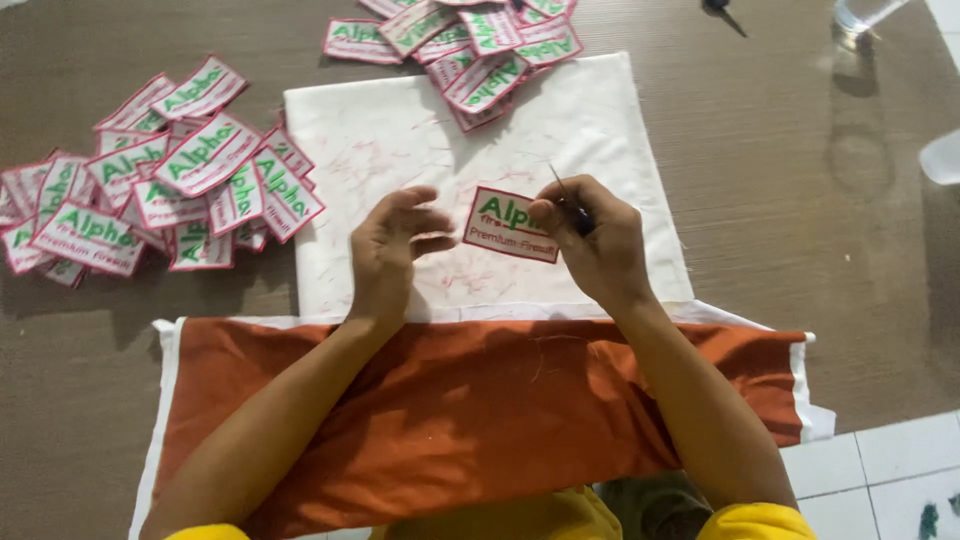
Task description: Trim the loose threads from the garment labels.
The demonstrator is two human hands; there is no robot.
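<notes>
I see my right hand (590, 240) closed, pinching 1 white patch (512, 224) by its right edge along with a thin pointed tool (572, 205). My left hand (392, 250) hovers half open just beside the patch's left edge, gripping nothing. The patch sits over the white cloth (600, 120), above the orange cloth (480, 400). 2 patch piles (160, 185) lie at left and top. I judge the tool tip could slip and snag threads, or prick my near fingers.

white patch (511, 224) with red border and green lettering, on a white cloth (600, 130) above rust-orange fabric (480, 410).
</notes>
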